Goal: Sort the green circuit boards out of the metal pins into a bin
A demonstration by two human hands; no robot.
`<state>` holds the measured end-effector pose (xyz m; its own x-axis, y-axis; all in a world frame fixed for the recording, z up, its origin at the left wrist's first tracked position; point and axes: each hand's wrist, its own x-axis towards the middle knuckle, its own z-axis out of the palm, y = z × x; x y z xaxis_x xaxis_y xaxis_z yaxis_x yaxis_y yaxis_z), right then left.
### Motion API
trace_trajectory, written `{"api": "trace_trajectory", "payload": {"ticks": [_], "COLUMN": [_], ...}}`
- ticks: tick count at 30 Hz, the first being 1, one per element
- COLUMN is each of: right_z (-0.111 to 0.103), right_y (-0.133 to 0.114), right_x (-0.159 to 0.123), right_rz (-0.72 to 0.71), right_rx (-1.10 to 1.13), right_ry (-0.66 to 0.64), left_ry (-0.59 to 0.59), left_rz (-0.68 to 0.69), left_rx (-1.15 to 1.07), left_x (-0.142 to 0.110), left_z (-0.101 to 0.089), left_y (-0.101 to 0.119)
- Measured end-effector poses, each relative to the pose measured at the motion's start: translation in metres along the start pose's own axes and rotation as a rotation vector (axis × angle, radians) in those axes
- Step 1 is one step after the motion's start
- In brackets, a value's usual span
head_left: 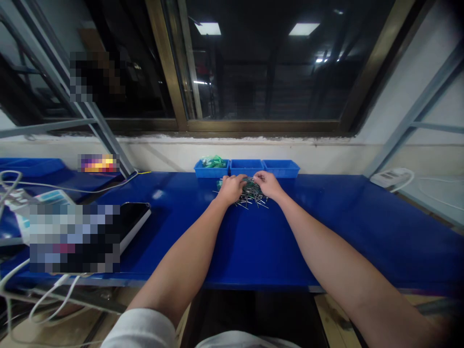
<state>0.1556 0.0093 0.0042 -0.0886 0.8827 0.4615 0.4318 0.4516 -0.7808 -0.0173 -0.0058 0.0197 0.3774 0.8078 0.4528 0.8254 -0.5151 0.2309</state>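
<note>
A loose pile of thin metal pins, like nails or rivets (253,197), lies on the blue tabletop in front of three blue bins. Greenish, see-through material shows around the back and left of the pile. My left hand (231,189) rests at the pile's left side, its fingers bent inward over the pins; what they grip is hidden. On the other side, my right hand (268,183) has thumb and fingertips pinched together at the pile's back right. Anything between those fingertips is too small to make out.
The left blue bin (203,172) contains green plastic-wrapped items. Beside it stand a middle bin (247,170) and a right bin (282,172). A dark flat device (136,215) lies at the left, with white cables (54,302) near the table edge. A white power strip (389,177) sits far right.
</note>
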Motion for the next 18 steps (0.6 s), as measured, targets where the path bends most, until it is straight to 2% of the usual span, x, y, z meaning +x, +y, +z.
{"api": "trace_trajectory", "payload": {"ticks": [4,13,18], "right_z": [-0.002,0.003,0.0], "right_y": [-0.001,-0.009,-0.022], "right_x": [-0.001,-0.002,-0.007], "right_rz": [0.033,0.016,0.063], "right_rx": [0.038,-0.006,0.178], "right_ry": [0.038,-0.043,-0.061], "left_ry": [0.035,0.066,0.07], "left_rz": [-0.026,0.04,0.037], "left_rx": [0.015,-0.018,-0.015], "left_x": [-0.002,-0.004,-0.003], "left_z": [-0.005,-0.005,-0.008], "left_y": [0.003,0.006,0.007]}}
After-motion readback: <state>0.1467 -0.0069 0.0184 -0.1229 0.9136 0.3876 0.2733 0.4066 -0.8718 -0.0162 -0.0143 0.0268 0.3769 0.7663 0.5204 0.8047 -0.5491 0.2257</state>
